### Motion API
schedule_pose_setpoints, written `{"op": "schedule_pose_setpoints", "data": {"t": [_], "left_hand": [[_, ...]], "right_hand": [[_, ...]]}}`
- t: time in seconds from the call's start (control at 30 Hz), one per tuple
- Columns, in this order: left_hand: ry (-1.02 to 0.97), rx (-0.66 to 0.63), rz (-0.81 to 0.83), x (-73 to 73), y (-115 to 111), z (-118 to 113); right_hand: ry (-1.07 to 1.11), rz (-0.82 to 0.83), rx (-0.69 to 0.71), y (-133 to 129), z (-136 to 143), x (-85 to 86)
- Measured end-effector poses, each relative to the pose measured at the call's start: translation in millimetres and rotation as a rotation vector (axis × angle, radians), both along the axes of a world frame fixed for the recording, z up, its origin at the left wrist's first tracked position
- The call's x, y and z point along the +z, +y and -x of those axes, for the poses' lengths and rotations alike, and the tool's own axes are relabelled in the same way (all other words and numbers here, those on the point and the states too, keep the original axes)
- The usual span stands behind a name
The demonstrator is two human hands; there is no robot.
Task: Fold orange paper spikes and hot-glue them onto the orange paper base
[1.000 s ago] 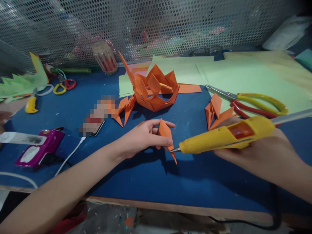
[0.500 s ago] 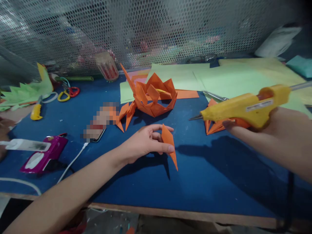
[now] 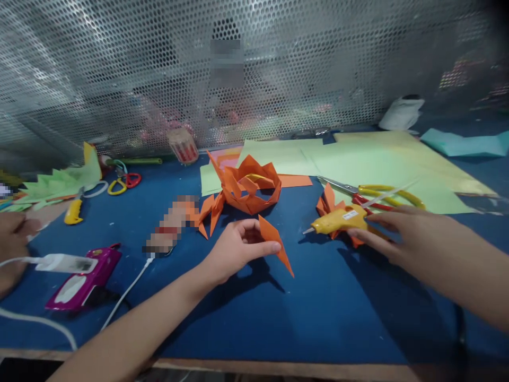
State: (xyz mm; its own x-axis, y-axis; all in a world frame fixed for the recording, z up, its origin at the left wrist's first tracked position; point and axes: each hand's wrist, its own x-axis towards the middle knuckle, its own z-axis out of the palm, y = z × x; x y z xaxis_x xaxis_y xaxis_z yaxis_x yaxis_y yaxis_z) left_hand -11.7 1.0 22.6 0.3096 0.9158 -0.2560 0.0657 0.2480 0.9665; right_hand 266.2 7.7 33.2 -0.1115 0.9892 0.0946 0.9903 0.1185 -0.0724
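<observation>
My left hand (image 3: pixel 242 244) pinches a folded orange paper piece (image 3: pixel 275 241) between thumb and fingers, its sharp tip pointing down. At the right, a yellow hot glue gun (image 3: pixel 340 220) lies low over the table, nozzle to the left, partly over orange folded pieces (image 3: pixel 326 201). My right hand (image 3: pixel 392 233) is at its handle, fingers loosely apart and thumb against its side. Beyond my left hand stands an orange ring of folded paper points (image 3: pixel 252 196). More folded orange pieces (image 3: pixel 211 212) lie just left of it.
Scissors (image 3: pixel 369 196) lie on pale green sheets (image 3: pixel 358 159) behind the glue gun. At the left are a purple power device (image 3: pixel 85 278), a white cable (image 3: pixel 127 292), a yellow cutter (image 3: pixel 74 209), more scissors (image 3: pixel 127 181) and another person's hand (image 3: pixel 11 249). A mesh panel (image 3: pixel 238 106) rises behind.
My right hand has lowered the glue gun to the table beside the scissors, and its fingers have loosened. My left hand still holds the orange piece. The view has tilted up.
</observation>
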Motion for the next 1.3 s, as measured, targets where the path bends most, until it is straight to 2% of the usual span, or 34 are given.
{"op": "schedule_pose_setpoints", "data": {"t": [0.07,0.13,0.27,0.4,0.53,0.73,0.87,0.97,1.03,1.13,1.23,1.3], "left_hand": [[-0.002,0.008,-0.03,-0.3,-1.0,-0.8],[0.013,0.015,-0.07,-0.3,-2.0,-1.4],[0.032,0.101,-0.147,2.6,-4.0,-1.4],[0.089,0.186,-0.229,7.2,-5.2,0.2],[0.071,0.226,-0.288,7.9,-3.9,2.7],[0.171,0.219,-0.376,9.5,-4.8,4.1],[0.278,0.175,-0.437,11.8,-8.3,3.0],[0.273,0.175,-0.462,8.1,-7.3,3.9],[0.249,0.221,-0.524,4.0,-3.3,6.4],[0.262,0.365,-0.738,2.6,9.3,14.0],[0.477,0.456,-0.996,14.4,27.9,25.1],[0.651,0.336,-1.086,29.2,41.1,31.2]], "right_hand": [[0.105,-0.125,0.094,-4.0,6.4,7.3],[0.227,-0.135,0.209,-6.7,20.4,17.1],[0.4,0.12,0.387,-3.6,58.4,31.2],[0.492,0.277,0.441,12.5,82.9,30.0],[0.493,0.431,0.54,27.5,92.2,29.6],[0.403,0.533,0.624,31.9,95.9,46.4],[0.31,0.493,0.591,33.9,99.9,49.1],[0.279,0.478,0.571,38.5,100.2,53.0],[0.267,0.472,0.545,44.0,96.3,60.2],[0.282,0.391,0.509,57.1,88.0,72.8],[0.309,0.151,0.456,74.0,84.4,75.2],[0.364,0.033,0.51,84.8,86.0,68.2]]}}
